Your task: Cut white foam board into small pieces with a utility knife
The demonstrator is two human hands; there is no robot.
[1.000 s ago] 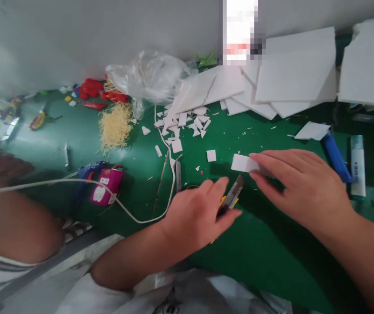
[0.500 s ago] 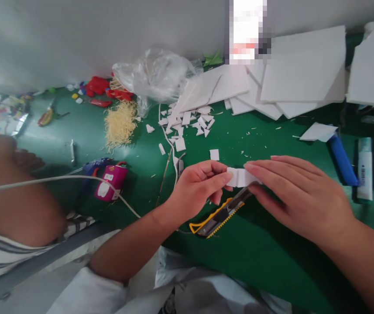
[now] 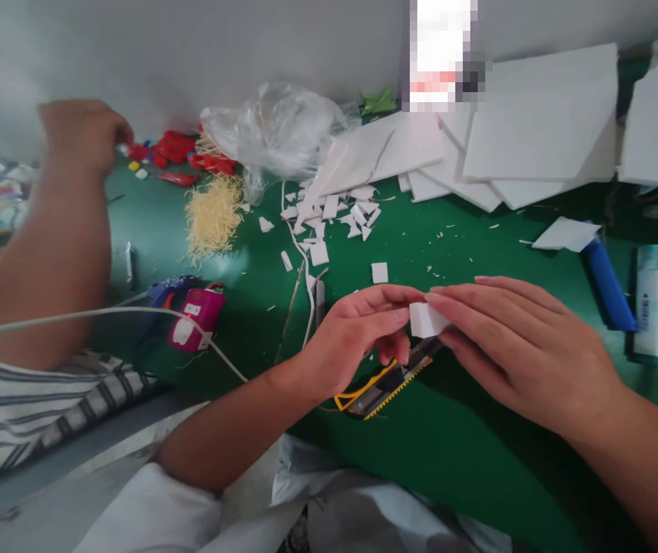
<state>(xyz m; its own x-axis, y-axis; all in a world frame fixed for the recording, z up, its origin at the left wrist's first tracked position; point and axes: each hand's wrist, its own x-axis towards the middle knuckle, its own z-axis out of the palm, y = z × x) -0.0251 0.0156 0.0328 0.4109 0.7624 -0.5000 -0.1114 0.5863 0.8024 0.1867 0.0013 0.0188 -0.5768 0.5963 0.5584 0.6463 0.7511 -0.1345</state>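
Note:
A small white foam piece (image 3: 425,319) is held up between my two hands over the green table. My right hand (image 3: 536,353) pinches its right end between thumb and fingers, covering that part. My left hand (image 3: 357,330) is closed at its left end, the thumb tip against the edge and the index finger reaching over the top. A yellow-and-grey utility knife (image 3: 383,388) lies just below my hands, its front end partly hidden. One square foam piece (image 3: 380,273) rests on the table beyond them.
White foam scraps (image 3: 332,207) lie in a heap, with foam sheets (image 3: 541,115) behind. A co-worker's arm (image 3: 57,230) is at left, near red objects (image 3: 173,146). A pink box (image 3: 197,319) with a cable, yellow shreds (image 3: 213,215), a blue object (image 3: 610,284) and a white tube (image 3: 648,299) lie around.
The left thumb has shifted to the foam's left edge, and the foam in my hands shows at a changed tilt. The co-worker's arm has moved up toward the red objects.

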